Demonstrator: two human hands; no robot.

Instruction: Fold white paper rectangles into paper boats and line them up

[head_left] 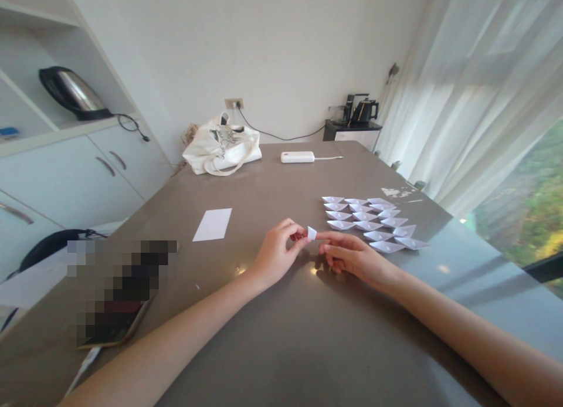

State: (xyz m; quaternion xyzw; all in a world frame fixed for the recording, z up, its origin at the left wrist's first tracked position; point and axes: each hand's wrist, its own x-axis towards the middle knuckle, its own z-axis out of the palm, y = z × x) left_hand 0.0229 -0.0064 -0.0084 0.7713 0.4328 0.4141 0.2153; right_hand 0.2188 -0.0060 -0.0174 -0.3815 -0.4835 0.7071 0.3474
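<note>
Thumb and fingers of my left hand point(277, 247) are closed in a pinch on a small white folded paper point(312, 233), held just above the table. From the other side, my right hand point(360, 259) reaches its index fingertip to the paper's right edge. Its thumb is apart from that finger and the other fingers are loosely curled. Beyond the right hand, several folded white paper boats point(368, 225) stand in rows. A flat white sheet of paper point(213, 225) lies to the left of my left hand.
A phone point(127, 307), partly blurred out, lies at the left edge of the brown table point(264, 360). At the far side are a white handbag point(224, 143) and a white power bank point(297, 157) with a short cable. Paper scraps point(393, 192) lie at the right edge.
</note>
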